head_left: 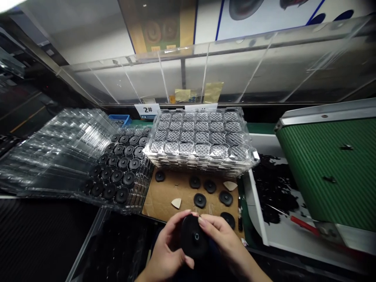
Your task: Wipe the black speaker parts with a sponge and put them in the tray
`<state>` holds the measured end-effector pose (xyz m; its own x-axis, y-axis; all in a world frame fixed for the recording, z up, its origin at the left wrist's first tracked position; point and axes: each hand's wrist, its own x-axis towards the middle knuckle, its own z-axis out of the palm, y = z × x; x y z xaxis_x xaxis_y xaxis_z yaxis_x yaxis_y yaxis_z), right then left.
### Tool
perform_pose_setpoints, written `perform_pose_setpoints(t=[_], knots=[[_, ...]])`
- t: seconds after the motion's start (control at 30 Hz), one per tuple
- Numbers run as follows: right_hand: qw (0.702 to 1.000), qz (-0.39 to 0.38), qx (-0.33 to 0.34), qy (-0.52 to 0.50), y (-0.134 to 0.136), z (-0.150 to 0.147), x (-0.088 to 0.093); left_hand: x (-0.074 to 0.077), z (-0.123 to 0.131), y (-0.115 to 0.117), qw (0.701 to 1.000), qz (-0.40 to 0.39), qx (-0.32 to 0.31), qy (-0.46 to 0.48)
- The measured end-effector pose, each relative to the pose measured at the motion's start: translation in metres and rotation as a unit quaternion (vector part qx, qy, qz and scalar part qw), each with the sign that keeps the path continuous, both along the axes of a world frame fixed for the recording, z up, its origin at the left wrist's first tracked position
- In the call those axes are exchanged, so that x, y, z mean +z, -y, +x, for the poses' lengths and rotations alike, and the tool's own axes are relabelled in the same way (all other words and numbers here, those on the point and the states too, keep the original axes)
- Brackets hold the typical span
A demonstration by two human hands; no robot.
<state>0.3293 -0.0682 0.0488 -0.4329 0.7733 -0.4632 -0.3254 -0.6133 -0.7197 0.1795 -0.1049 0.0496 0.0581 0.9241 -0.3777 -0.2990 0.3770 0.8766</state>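
Note:
A round black disc part (194, 237) with a small centre hole sits between both hands near the bottom edge. My left hand (167, 250) wraps its fingers round the disc's left side, thumb under it. My right hand (225, 241) pinches the disc's top right edge with its fingertips. Just beyond the hands lies a brown cardboard sheet (167, 196) with several loose black discs (200, 200) and two pale wedge-shaped pieces (176, 202).
A clear tray (120, 168) filled with black discs lies left of the cardboard, beside stacked clear trays (53, 152). A stack of empty clear trays (199, 139) stands behind. A white bin of black scraps (274, 188) and a green conveyor belt (331, 168) are right.

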Motion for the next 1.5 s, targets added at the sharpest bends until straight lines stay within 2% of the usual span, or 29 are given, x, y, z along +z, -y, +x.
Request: perform_pose_setpoints(t=[0.23,0.33,0.53,0.63,0.7,0.73,0.77,0.8,0.87,0.9,0.93,0.97,1.0,1.07,1.1,1.17,1.27,1.3,1.37,1.43,1.5], knots=[[0.999,-0.025,-0.008,0.046,0.002,0.005,-0.003,0.008,0.003,-0.003,0.999,-0.036,-0.007,0.013],[0.998,-0.01,0.005,0.066,0.003,0.009,-0.008,0.008,0.004,-0.004,0.999,-0.047,-0.013,0.01],[0.986,0.104,0.025,0.125,0.001,0.015,-0.024,0.001,0.004,-0.011,0.996,-0.03,-0.046,0.068],[0.967,0.168,-0.011,0.19,0.002,0.018,-0.033,0.0,0.002,-0.017,0.992,-0.037,-0.06,0.1],[0.948,0.2,-0.065,0.24,0.003,0.02,-0.034,0.0,0.0,-0.02,0.988,-0.072,-0.07,0.121],[0.928,0.245,-0.09,0.267,0.002,0.02,-0.032,0.0,-0.001,-0.022,0.983,-0.101,-0.077,0.131],[0.896,0.325,-0.105,0.285,0.001,0.019,-0.029,-0.001,-0.001,-0.023,0.978,-0.129,-0.085,0.137],[0.849,0.431,-0.1,0.29,-0.001,0.019,-0.025,-0.001,-0.002,-0.025,0.974,-0.149,-0.097,0.139],[0.716,0.647,-0.033,0.259,-0.008,0.019,-0.016,-0.001,-0.001,-0.028,0.971,-0.153,-0.127,0.134],[0.662,0.711,0.006,0.235,-0.011,0.02,-0.013,0.0,-0.001,-0.029,0.971,-0.141,-0.14,0.131],[0.641,0.735,0.031,0.219,-0.014,0.022,-0.011,0.001,-0.001,-0.031,0.972,-0.128,-0.152,0.127],[0.645,0.73,0.034,0.222,-0.016,0.026,-0.01,0.003,0.0,-0.032,0.972,-0.122,-0.16,0.124],[0.664,0.707,0.017,0.241,-0.018,0.029,-0.01,0.005,0.0,-0.033,0.972,-0.124,-0.16,0.123],[0.7,0.651,-0.043,0.29,-0.018,0.035,-0.012,0.01,0.0,-0.034,0.969,-0.151,-0.147,0.125],[0.702,0.641,-0.066,0.304,-0.017,0.035,-0.012,0.011,0.001,-0.034,0.968,-0.164,-0.139,0.131],[0.682,0.666,-0.073,0.293,-0.017,0.031,-0.013,0.013,0.001,-0.034,0.967,-0.17,-0.121,0.145],[0.629,0.738,-0.014,0.242,-0.019,0.021,-0.014,0.013,0.001,-0.035,0.971,-0.133,-0.108,0.166],[0.629,0.74,-0.003,0.24,-0.019,0.02,-0.015,0.012,0.0,-0.035,0.971,-0.127,-0.105,0.171],[0.658,0.706,-0.019,0.262,-0.019,0.022,-0.019,0.013,-0.003,-0.036,0.969,-0.136,-0.105,0.179],[0.695,0.652,-0.07,0.295,-0.017,0.027,-0.022,0.014,-0.007,-0.036,0.965,-0.161,-0.108,0.175],[0.699,0.639,-0.1,0.305,-0.014,0.029,-0.022,0.015,-0.008,-0.036,0.964,-0.167,-0.109,0.173]])
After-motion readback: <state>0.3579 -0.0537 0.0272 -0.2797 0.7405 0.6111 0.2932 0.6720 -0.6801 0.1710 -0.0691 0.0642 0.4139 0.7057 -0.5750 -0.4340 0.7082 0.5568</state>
